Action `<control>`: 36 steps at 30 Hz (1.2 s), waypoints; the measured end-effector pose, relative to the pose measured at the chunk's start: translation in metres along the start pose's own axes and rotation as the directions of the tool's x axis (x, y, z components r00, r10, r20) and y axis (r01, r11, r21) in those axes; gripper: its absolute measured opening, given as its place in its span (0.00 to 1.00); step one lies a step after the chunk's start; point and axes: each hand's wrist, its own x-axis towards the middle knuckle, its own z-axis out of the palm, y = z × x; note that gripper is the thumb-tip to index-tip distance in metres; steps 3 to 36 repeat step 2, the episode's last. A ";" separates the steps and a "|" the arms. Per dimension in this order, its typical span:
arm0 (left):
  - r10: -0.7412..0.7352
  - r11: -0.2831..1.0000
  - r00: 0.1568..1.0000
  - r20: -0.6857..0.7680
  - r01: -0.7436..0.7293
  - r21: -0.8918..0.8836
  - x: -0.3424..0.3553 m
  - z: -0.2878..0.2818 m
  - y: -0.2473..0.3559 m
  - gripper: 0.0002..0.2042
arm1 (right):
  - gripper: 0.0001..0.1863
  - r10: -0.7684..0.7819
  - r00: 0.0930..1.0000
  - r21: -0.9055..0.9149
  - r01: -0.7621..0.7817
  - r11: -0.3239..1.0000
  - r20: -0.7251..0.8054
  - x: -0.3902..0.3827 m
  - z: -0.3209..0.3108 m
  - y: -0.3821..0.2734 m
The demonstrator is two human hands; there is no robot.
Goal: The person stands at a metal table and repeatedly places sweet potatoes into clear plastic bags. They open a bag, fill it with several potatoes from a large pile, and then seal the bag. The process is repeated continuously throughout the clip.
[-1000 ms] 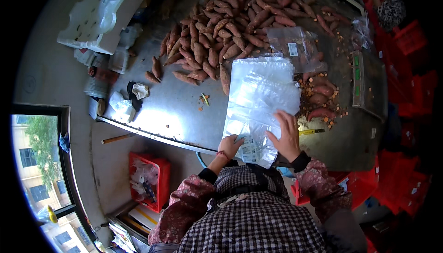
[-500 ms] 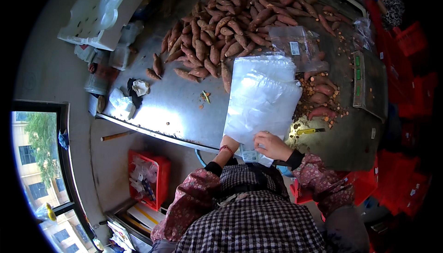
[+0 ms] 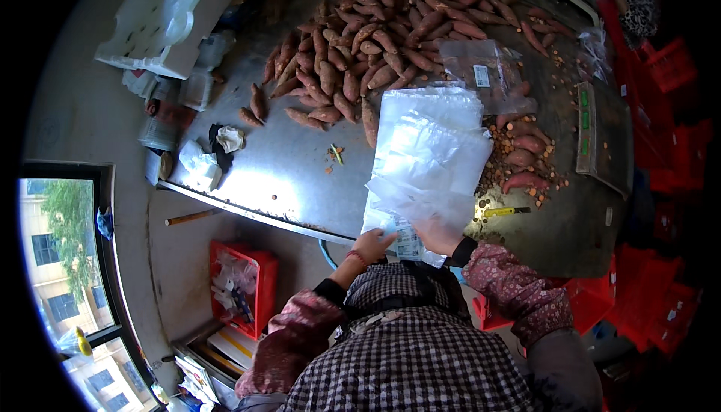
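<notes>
A stack of clear plastic bags (image 3: 432,141) lies at the near edge of the metal table, in front of me. My left hand (image 3: 369,246) is at the stack's near left corner, its thumb apart from the fingers and nothing seen in it. A hazy layer of film covers the fingers of my right hand (image 3: 441,236), so their grip is hidden. Between the two hands shows a sheet of printed white labels (image 3: 408,244), partly under the plastic.
Sweet potatoes (image 3: 349,55) are heaped across the far side. Cut pieces and scraps (image 3: 526,158) lie right of the bags, near a yellow utility knife (image 3: 505,211). A scale (image 3: 601,138) stands at the right. Red crates (image 3: 244,288) are below the table.
The near edge of the top bag has been lifted and folded back. My right hand has gone under the film, and my left hand has shifted slightly down, away from the bags.
</notes>
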 end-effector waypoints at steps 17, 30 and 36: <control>0.280 0.888 0.958 -0.059 -0.236 0.395 0.038 0.024 -0.026 0.31 | 0.32 -0.029 1.000 -0.036 0.029 0.999 0.005 0.007 0.000 -0.001; 0.280 0.888 0.958 -0.059 -0.236 0.395 0.038 0.024 -0.026 0.31 | 0.32 -0.029 1.000 -0.036 0.029 0.999 0.005 0.007 0.000 -0.001; 0.280 0.888 0.958 -0.059 -0.236 0.395 0.038 0.024 -0.026 0.31 | 0.32 -0.029 1.000 -0.036 0.029 0.999 0.005 0.007 0.000 -0.001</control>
